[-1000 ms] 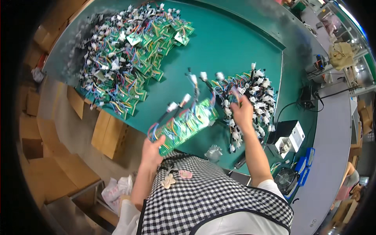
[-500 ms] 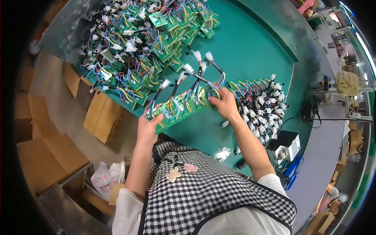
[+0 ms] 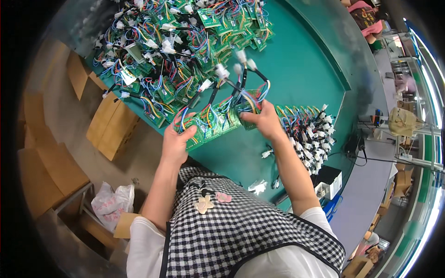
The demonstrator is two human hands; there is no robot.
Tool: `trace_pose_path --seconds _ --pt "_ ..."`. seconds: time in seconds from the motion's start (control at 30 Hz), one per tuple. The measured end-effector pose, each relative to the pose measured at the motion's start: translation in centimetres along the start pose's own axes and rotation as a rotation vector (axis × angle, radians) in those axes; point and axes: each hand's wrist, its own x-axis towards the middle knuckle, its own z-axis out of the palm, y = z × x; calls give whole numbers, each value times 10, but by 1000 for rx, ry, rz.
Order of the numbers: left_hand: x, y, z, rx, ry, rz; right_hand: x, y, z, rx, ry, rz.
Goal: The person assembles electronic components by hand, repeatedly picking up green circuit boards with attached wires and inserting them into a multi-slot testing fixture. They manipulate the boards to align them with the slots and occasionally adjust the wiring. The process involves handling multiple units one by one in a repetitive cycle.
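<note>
I hold a row of green circuit boards [image 3: 214,124] between my two hands, just above the green table [image 3: 301,78]. Its long axis runs from my left hand [image 3: 177,139], low and close to my body, up and away to my right hand [image 3: 265,119], so each hand has one end and neither is nearer the middle. My left hand is clamped on the near end, fingers curled over the board edge. My right hand is closed on the far end, thumb on top. Coloured wires with white connectors [image 3: 232,69] rise from the row, fanning away from me beyond my right hand.

Farther out past my left hand lies a big heap of the same wired boards [image 3: 176,41]. Just beside my right hand, on its outer side, is a neater stack of boards with white plugs [image 3: 310,132]. Below my left hand, off the table edge, stand cardboard boxes [image 3: 111,125], and a white plastic bag [image 3: 111,204] lies by my left elbow.
</note>
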Motion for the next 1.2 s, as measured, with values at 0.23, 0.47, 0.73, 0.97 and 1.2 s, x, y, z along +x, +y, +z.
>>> trace_pose_path --seconds 0.23,0.47,0.73,0.97,1.2 --pt "12 8 28 46 220 164 11 -32 2 -431 278 -146" --pt "25 18 28 -150 20 -16 17 -50 30 -1 -89 -133" --pt "54 18 26 125 245 287 24 -66 61 -447 299 -381" --pt "57 22 17 -223 51 23 39 -71 64 14 -301 73" --pt "68 18 8 261 421 445 45 -65 126 -382 -108 -286"
